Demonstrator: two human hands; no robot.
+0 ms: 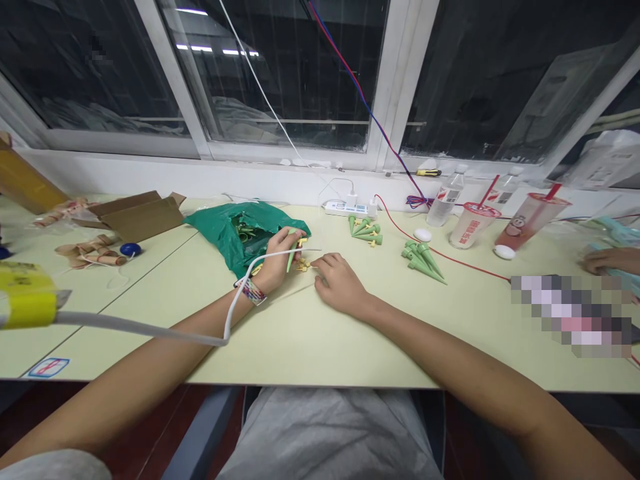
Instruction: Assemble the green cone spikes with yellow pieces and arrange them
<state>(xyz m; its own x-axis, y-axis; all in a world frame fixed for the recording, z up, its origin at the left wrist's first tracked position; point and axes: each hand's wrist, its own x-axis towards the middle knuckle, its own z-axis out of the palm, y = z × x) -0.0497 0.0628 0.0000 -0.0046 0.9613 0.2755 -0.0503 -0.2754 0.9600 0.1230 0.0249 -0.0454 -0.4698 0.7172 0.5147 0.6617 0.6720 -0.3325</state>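
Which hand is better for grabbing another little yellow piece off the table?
Probably the right hand: it's close beside the yellow pieces, while the left hand is busy holding a green spike.

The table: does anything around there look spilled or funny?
I see nothing spilled. One odd thing: a pale cable runs from a yellow-wrapped piece at the left edge, crossing in front of the left hand. It seems to hang near the camera rather than lie on the table.

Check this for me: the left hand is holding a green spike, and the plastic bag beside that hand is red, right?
Not quite: the plastic bag is green, as the head view shows. The left hand is indeed holding a green spike.
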